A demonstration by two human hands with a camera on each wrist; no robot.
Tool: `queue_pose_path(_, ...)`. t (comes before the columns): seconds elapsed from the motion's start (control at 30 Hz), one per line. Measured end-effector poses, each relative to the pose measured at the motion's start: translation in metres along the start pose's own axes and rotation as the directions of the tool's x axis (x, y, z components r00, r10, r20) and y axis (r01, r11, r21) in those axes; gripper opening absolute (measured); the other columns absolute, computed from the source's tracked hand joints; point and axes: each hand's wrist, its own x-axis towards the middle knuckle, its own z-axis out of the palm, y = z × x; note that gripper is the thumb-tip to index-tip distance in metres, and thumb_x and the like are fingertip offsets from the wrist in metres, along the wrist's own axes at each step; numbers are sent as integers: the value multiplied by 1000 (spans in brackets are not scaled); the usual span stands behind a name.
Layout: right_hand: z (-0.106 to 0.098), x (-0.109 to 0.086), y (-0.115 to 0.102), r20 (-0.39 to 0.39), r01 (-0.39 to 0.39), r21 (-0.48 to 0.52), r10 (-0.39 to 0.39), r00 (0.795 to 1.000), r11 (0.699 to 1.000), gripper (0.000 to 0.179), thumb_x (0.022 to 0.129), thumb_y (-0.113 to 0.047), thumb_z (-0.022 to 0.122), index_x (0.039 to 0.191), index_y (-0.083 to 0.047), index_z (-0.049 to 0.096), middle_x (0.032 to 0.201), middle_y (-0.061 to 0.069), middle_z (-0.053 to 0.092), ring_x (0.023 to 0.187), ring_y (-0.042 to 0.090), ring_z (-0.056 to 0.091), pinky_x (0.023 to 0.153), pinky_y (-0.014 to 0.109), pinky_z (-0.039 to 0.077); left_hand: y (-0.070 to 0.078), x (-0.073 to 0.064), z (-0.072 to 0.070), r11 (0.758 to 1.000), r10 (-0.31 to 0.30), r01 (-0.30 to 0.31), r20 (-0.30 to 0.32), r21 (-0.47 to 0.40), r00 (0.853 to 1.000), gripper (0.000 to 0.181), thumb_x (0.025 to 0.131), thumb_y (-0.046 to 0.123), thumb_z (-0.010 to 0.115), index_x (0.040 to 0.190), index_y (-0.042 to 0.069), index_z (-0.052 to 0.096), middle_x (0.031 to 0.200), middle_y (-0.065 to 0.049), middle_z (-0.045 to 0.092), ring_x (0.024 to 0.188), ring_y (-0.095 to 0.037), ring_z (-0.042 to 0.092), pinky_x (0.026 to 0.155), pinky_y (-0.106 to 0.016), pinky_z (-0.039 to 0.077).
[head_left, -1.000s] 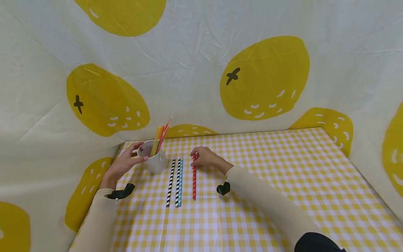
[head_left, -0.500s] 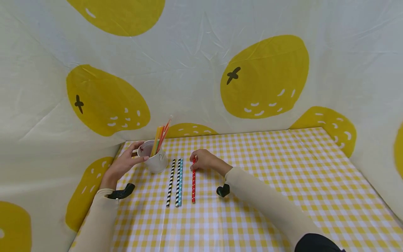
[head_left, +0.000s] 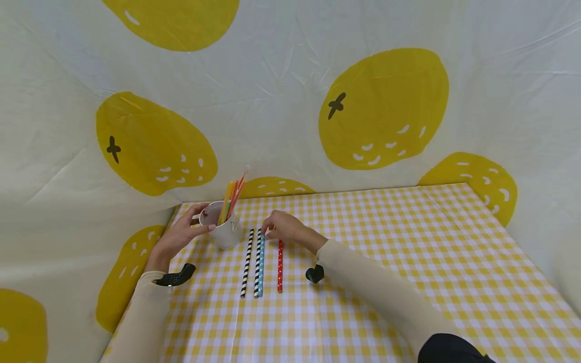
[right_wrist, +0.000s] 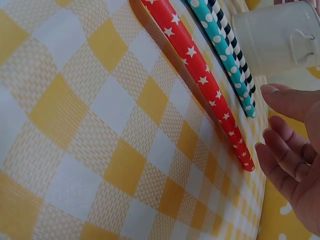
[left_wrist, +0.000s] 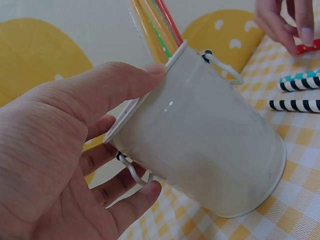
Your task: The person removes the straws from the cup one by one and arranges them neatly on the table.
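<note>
"Straw of turquoise colour (head_left: 262, 264), with white dots, is noticed first; where is it placed?"

"It is laid flat on the desk (head_left: 454, 242), just beside a black-and-white striped straw (head_left: 257, 262). A second striped straw (head_left: 247, 263) is laid to the left of these, and a red straw with white stars (right_wrist: 201, 80) to the right, a little apart."

"Is anything gripped by the right hand (head_left: 288, 229)?"

"In the head view its fingers are seen at the far end of the turquoise straw. In the right wrist view they are softly bent, and a gap is left between them and the thumb. Whether the straw is touched cannot be told."

"And by the left hand (left_wrist: 65, 135)?"

"The white bucket (left_wrist: 200, 130) is held: the thumb is laid on its rim, and the other fingers are put round the side, near a small handle (left_wrist: 132, 170)."

"Where is the bucket stood?"

"On the desk, to the left of the striped straws. Yellow, orange and red straws (left_wrist: 151, 40) are contained in it, leaned to the right."

"And farther around?"

"A yellow-and-white checked cloth (right_wrist: 75, 100) is spread over the desk, and pale sleeves (head_left: 376, 286) are worn on both arms. Behind, a white sheet (head_left: 272, 126) is seen, printed with large yellow fruits (head_left: 386, 116)."
</note>
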Motion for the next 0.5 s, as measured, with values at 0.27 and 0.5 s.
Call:
queue_pose_path(0.27,4,2,-7,71,4,-70,1,997,998,15,95,-14,74,108,-16,80,108,11,66,93,17,56,85,33,47,-1,1,0,1000,4,-4,3,-9,1000,83,99,31,69,162,13,19,167,-16,15,148,-48,24,109,-61,33)
queue_pose_path(0.5,4,2,-7,97,37,-123,-25,995,992,15,97,-13,70,107,-18,81,106,8,66,93,16,54,86,33,45,-1,1,0,1000,8,-8,3,-12,1000,82,99,30,69,162,13,19,167,-15,16,148,-48,23,109,-62,33)
